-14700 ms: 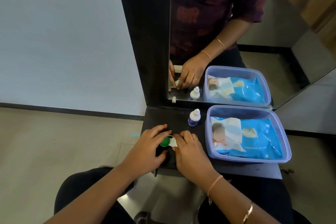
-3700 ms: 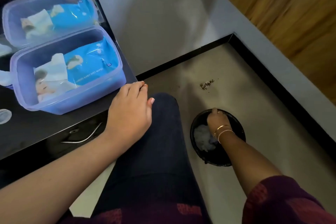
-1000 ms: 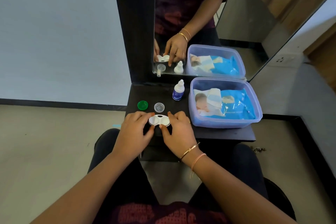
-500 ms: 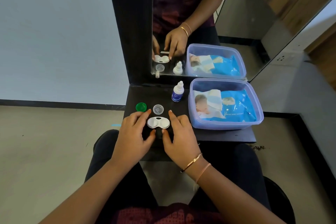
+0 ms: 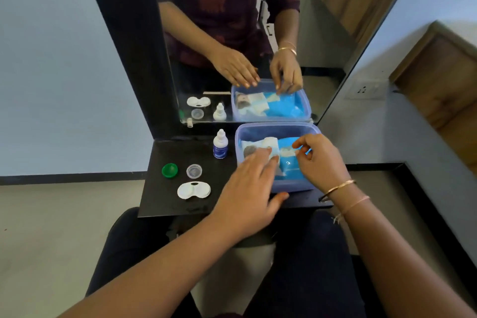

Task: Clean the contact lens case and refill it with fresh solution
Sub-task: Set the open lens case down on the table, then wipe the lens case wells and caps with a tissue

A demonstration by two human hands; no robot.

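The white contact lens case (image 5: 194,190) lies uncapped on the black shelf (image 5: 157,201). Its green cap (image 5: 169,170) and clear cap (image 5: 194,171) sit just behind it. A small solution bottle (image 5: 220,144) stands upright by the mirror. My left hand (image 5: 251,188) lies with straight fingers on the blue wet-wipes pack (image 5: 289,165) inside the lavender plastic tub (image 5: 291,186). My right hand (image 5: 320,160) hovers over the pack's opening with thumb and fingers curled close; whether it pinches a wipe is unclear.
A tall mirror (image 5: 232,33) in a black frame stands at the shelf's back and reflects the hands and objects. My knees sit under the shelf's front edge. Tiled floor lies on both sides, and a wall socket (image 5: 364,89) is at the right.
Both hands have let go of the lens case, which now lies alone on the shelf, and have moved right to the wipes pack in the tub.
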